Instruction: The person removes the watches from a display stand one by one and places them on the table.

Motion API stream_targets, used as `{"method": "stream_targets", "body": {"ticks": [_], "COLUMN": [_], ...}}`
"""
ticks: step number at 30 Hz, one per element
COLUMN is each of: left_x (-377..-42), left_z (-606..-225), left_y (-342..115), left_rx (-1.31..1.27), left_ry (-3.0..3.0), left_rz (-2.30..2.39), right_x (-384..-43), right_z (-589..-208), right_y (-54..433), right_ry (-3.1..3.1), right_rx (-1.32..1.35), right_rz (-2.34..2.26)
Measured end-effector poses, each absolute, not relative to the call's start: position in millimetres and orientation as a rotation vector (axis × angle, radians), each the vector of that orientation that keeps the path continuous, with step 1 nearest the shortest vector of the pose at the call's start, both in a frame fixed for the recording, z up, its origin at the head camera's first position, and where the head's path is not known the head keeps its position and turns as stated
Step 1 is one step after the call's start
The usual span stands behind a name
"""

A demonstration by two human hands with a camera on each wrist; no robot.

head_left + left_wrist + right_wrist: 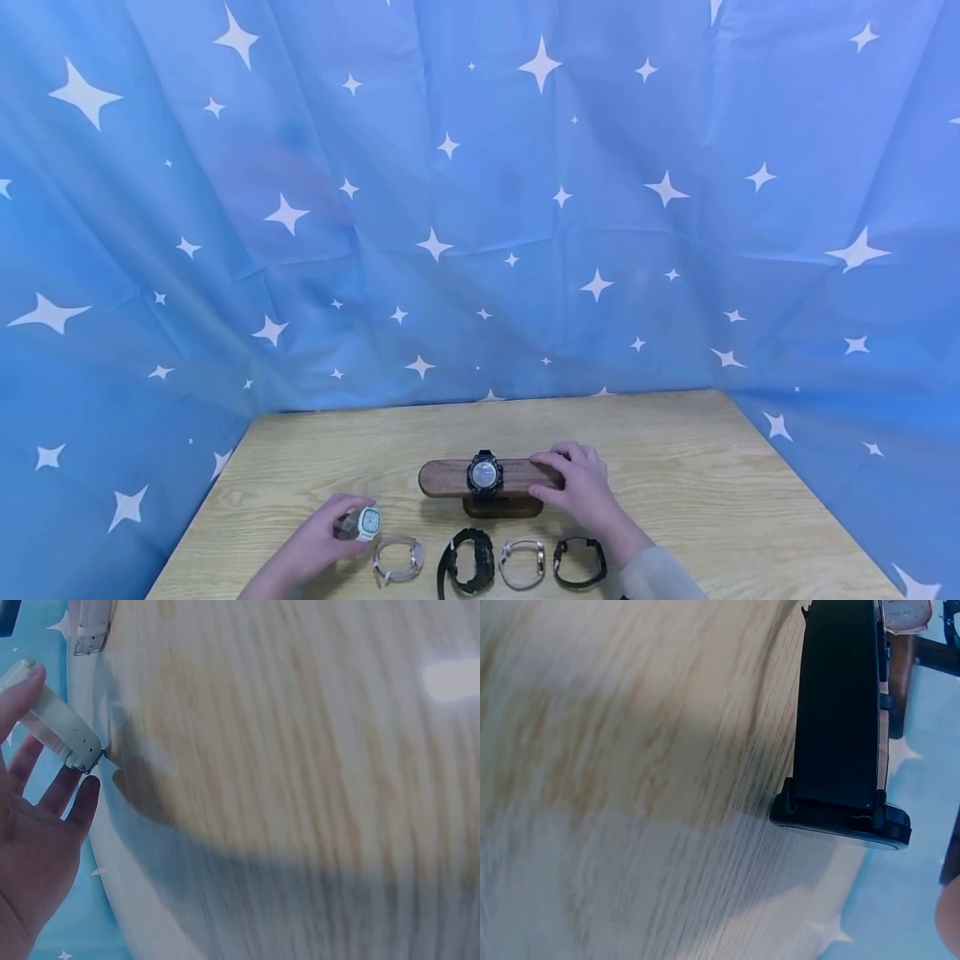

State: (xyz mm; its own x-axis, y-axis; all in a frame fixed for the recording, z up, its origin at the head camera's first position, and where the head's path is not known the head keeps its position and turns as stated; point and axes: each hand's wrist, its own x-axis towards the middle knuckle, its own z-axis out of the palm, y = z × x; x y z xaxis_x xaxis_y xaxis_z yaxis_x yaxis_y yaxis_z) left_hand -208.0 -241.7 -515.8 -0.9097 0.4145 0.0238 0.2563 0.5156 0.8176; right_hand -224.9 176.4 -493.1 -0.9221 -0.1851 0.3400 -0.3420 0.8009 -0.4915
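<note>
My left hand (318, 542) pinches a pale wristwatch (370, 522) with a squarish face, raised at the left of the table. In the left wrist view, the thumb and fingers hold its light strap (66, 724), and the buckle end shows. A dark wooden watch stand (446, 478) with a rounded bar stands mid-table. Strapped round the bar's middle is a black round-faced watch (484, 473). My right hand (581, 485) grips the bar's right end, thumb in front and fingers over the top. In the right wrist view only a fingertip (949, 919) shows at the edge.
In front of the stand, a row of watches lies on the wooden table (712, 483): a light one (398, 559), a large black one (472, 560), a white-strapped one (522, 564) and a slim black one (580, 562). A blue star-patterned curtain (495, 317) hangs behind and at both sides.
</note>
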Motion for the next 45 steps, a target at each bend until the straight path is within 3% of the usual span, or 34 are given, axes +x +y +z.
{"method": "stream_targets", "body": {"ticks": [45], "left_x": [-200.4], "left_z": [-516.6], "left_y": [-253.6], "left_rx": [0.581], "left_ry": [2.605], "left_rz": [1.058], "right_x": [-225.4], "right_z": [-494.7], "right_y": [175.7], "right_ry": [-2.717], "right_rx": [0.382], "right_rz": [0.791]}}
